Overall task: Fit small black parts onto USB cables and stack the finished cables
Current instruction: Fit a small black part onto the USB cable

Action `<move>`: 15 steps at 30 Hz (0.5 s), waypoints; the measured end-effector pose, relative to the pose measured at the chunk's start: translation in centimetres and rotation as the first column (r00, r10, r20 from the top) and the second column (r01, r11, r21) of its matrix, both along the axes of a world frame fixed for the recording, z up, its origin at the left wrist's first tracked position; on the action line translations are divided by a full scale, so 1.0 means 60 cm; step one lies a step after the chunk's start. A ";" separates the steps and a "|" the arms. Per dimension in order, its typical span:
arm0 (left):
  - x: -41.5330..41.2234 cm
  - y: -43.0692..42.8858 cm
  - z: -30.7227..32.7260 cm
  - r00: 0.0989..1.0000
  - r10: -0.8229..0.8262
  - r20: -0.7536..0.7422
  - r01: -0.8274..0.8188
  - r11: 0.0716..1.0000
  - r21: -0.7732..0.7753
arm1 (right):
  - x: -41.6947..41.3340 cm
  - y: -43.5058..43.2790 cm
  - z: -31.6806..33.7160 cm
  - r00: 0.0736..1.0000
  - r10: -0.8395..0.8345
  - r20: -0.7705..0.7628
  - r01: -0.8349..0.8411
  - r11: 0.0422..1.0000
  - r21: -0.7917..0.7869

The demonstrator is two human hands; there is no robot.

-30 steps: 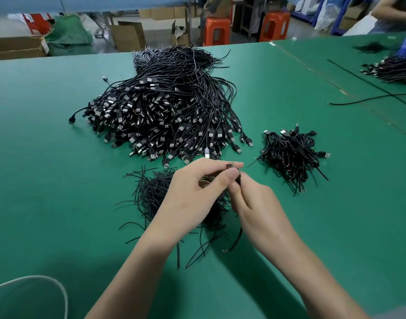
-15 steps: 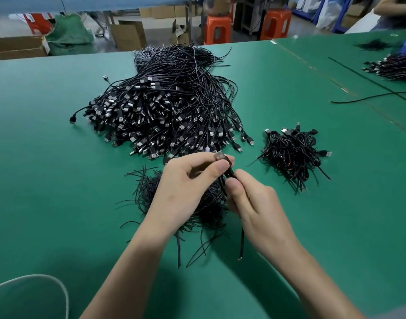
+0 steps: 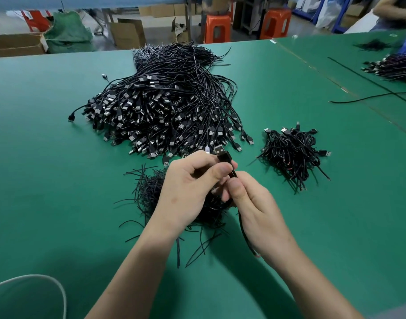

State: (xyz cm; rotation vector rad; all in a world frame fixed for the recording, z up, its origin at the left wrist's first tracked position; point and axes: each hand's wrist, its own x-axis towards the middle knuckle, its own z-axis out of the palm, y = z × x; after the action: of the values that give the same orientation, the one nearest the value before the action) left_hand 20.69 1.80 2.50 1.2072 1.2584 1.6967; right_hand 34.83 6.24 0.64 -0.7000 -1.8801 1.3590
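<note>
Just short of the big pile [image 3: 165,107], the USB cable [image 3: 223,155] is pinched by the left hand [image 3: 188,189] below its plug and by the right hand [image 3: 257,210] lower down. The plug points at the pile, the cord running away from it.

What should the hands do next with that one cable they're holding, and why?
Probably the right hand should slide its pinch up the cable until it meets the USB plug, which the left hand holds steady. The pinch sits just below the plug, so the small black part, hidden inside that pinch, likely isn't seated yet.
</note>
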 end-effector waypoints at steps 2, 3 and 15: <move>-0.003 -0.001 0.001 0.993 -0.012 0.116 0.016 0.999 -0.034 | 0.001 -0.006 -0.006 0.998 0.067 0.013 -0.065 0.993 -0.103; -0.004 -0.002 0.000 0.989 -0.029 0.142 0.037 0.998 -0.050 | 0.001 -0.009 -0.007 0.995 0.095 -0.010 -0.096 0.985 -0.146; 0.015 0.004 -0.006 0.951 0.067 0.301 -0.025 0.990 -0.142 | -0.020 -0.020 -0.005 0.997 0.071 0.029 -0.062 0.970 -0.235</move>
State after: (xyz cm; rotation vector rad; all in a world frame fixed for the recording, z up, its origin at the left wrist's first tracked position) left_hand 21.57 2.05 2.12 0.8041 1.1962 1.7221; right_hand 33.61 5.07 0.34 -0.7887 -1.8035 1.6395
